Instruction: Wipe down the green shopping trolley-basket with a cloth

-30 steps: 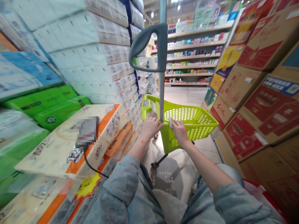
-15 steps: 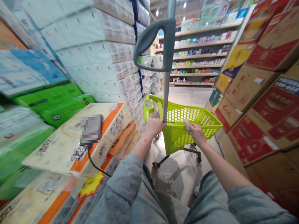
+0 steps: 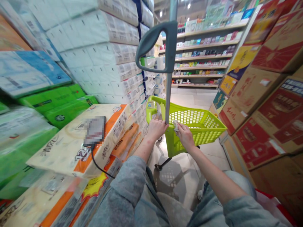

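A lime-green shopping basket on wheels [image 3: 189,132] stands in front of me, with a tall grey pole [image 3: 168,94] rising from its near left corner. My left hand [image 3: 157,129] is closed on the basket's rim beside the foot of that pole. In my right hand [image 3: 186,135] a crumpled white tissue [image 3: 175,125] is pinched against the near rim, just right of the pole. A grey loop handle [image 3: 156,47] sits high on the pole, with neither hand on it. The basket's perforated inside shows no goods.
Packs of tissue paper [image 3: 94,135] are piled at my left, with a blurred-out device [image 3: 94,130] and its black cable on top. Taller white stacks [image 3: 94,53] rise behind. Cardboard cartons [image 3: 272,104] line the right. Stocked shelves [image 3: 201,60] stand beyond the tiled floor.
My right hand has slid left along the near rim with the tissue, closer to the pole. The left hand keeps its place on the basket.
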{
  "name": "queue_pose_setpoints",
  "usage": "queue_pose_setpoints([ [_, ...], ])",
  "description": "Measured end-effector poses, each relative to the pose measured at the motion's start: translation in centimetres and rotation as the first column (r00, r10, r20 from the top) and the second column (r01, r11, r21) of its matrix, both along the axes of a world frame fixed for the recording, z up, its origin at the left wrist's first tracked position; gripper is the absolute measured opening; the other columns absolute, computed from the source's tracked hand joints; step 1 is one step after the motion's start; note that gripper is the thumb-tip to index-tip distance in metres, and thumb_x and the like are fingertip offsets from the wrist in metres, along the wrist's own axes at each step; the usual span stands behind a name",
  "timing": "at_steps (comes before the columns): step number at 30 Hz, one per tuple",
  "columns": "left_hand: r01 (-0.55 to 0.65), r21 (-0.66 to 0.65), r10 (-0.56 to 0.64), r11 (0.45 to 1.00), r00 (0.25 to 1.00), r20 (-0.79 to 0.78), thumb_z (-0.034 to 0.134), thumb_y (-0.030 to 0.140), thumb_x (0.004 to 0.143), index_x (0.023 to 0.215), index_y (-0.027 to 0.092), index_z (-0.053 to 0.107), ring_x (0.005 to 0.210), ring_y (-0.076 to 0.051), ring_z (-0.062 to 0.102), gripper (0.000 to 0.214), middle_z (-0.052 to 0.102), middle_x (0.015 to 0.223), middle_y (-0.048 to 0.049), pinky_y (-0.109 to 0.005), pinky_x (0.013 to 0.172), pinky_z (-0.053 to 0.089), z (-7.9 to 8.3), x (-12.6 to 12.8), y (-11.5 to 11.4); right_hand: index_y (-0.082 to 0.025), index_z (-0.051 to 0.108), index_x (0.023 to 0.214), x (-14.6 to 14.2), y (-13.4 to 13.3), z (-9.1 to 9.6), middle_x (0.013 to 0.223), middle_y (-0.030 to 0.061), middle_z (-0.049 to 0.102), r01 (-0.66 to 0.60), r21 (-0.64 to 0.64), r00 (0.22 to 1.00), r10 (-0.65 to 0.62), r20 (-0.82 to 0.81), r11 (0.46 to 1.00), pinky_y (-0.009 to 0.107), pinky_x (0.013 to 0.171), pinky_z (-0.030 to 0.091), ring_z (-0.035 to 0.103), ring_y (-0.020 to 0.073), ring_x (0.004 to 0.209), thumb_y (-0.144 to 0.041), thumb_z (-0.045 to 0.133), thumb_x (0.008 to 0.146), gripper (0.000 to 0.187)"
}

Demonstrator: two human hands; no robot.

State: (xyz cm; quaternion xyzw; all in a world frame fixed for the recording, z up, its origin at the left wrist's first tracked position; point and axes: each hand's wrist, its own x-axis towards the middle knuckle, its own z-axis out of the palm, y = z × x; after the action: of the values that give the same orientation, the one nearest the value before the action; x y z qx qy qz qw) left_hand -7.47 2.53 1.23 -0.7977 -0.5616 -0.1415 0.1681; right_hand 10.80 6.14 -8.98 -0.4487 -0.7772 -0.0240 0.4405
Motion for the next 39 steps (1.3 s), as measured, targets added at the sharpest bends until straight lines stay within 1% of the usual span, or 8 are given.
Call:
queue_pose_setpoints([
  [6, 0.023, 0.010, -0.023, 1.000, 1.000, -0.005, 0.041, 0.045, 0.094, 0.088, 0.015, 0.067, 0.082, -0.022, 0.065, 0.040, 0.070, 0.082, -0.0097, -0.034, 0.072, 0.041, 0.0, -0.6, -0.3, -0.017, 0.062, 0.121, 1.9, 0.4, -1.4, 0.118, 0.0136, 0.063, -0.029, 0.052, 1.000, 0.028, 0.011, 0.998, 0.040, 0.095, 0.048, 0.056, 0.0238, 0.108, -0.021, 0.039, 0.091, 0.039],
  [14, 0.031, 0.029, -0.030, 0.999, 1.000, -0.008, 0.041, 0.043, 0.094, 0.087, 0.015, 0.066, 0.082, -0.023, 0.064, 0.038, 0.070, 0.082, -0.0092, -0.035, 0.074, 0.040, -0.4, -0.7, -0.2, -0.012, 0.063, 0.118, 8.8, 2.2, -3.9, 0.108, 0.0152, 0.065, 0.190, -0.007, 0.973, -0.188, 0.134, 0.982, 0.042, 0.089, 0.048, 0.055, 0.0266, 0.101, -0.021, 0.039, 0.088, 0.040],
  [17, 0.023, 0.033, -0.023, 0.999, 1.000, 0.003, 0.041, 0.042, 0.094, 0.088, 0.015, 0.066, 0.082, -0.023, 0.064, 0.037, 0.070, 0.082, -0.0091, -0.035, 0.073, 0.039, -0.5, -0.5, -0.2, -0.009, 0.062, 0.119, 7.1, 1.6, -3.7, 0.108, 0.0172, 0.064, 0.225, 0.001, 0.971, -0.224, 0.086, 0.974, 0.045, 0.092, 0.047, 0.054, 0.0272, 0.104, -0.023, 0.035, 0.091, 0.042],
  [23, 0.024, 0.023, -0.024, 0.999, 0.999, 0.024, 0.042, 0.042, 0.094, 0.088, 0.015, 0.065, 0.082, -0.022, 0.064, 0.036, 0.069, 0.083, -0.0093, -0.035, 0.073, 0.038, -0.5, -0.5, -0.3, -0.010, 0.047, 0.136, -1.0, -1.4, -1.8, 0.128, 0.0180, 0.055, 0.154, 0.085, 0.988, -0.151, -0.033, 0.984, 0.047, 0.103, 0.041, 0.046, 0.0269, 0.122, -0.024, 0.033, 0.095, 0.046],
  [27, 0.017, 0.021, -0.017, 1.000, 1.000, 0.024, 0.043, 0.042, 0.094, 0.089, 0.015, 0.065, 0.082, -0.022, 0.064, 0.035, 0.070, 0.084, -0.0092, -0.035, 0.075, 0.038, -0.5, -0.8, -0.3, -0.012, 0.040, 0.141, -2.7, -1.8, -1.4, 0.135, 0.0172, 0.051, 0.096, 0.122, 0.995, -0.094, -0.025, 0.988, 0.048, 0.104, 0.041, 0.044, 0.0267, 0.125, -0.026, 0.037, 0.095, 0.049],
  [33, 0.029, 0.023, -0.030, 0.999, 0.999, 0.021, 0.043, 0.042, 0.094, 0.088, 0.015, 0.065, 0.083, -0.021, 0.063, 0.036, 0.070, 0.084, -0.0093, -0.034, 0.074, 0.038, -0.5, -1.0, -0.2, -0.015, 0.049, 0.135, 1.9, 0.6, -3.7, 0.129, 0.0150, 0.057, 0.028, 0.128, 0.999, -0.034, 0.041, 0.991, 0.043, 0.100, 0.045, 0.049, 0.0249, 0.121, -0.018, 0.036, 0.092, 0.045],
  [36, 0.029, 0.022, -0.030, 0.999, 0.999, 0.019, 0.042, 0.042, 0.094, 0.088, 0.015, 0.065, 0.082, -0.022, 0.063, 0.037, 0.069, 0.083, -0.0095, -0.035, 0.075, 0.038, -0.5, -0.9, -0.1, -0.013, 0.057, 0.127, 5.3, 1.6, -4.5, 0.121, 0.0164, 0.061, 0.123, 0.085, 0.991, -0.127, 0.046, 0.989, 0.045, 0.098, 0.045, 0.053, 0.0260, 0.114, -0.019, 0.036, 0.092, 0.041],
  [39, 0.028, 0.029, -0.028, 0.999, 0.999, 0.016, 0.041, 0.042, 0.094, 0.087, 0.015, 0.065, 0.083, -0.023, 0.063, 0.037, 0.069, 0.083, -0.0096, -0.035, 0.075, 0.038, -0.5, -0.8, -0.1, -0.011, 0.061, 0.122, 6.3, 1.4, -4.4, 0.116, 0.0177, 0.061, 0.223, 0.036, 0.975, -0.222, -0.022, 0.974, 0.049, 0.097, 0.044, 0.053, 0.0272, 0.112, -0.023, 0.036, 0.092, 0.041],
])
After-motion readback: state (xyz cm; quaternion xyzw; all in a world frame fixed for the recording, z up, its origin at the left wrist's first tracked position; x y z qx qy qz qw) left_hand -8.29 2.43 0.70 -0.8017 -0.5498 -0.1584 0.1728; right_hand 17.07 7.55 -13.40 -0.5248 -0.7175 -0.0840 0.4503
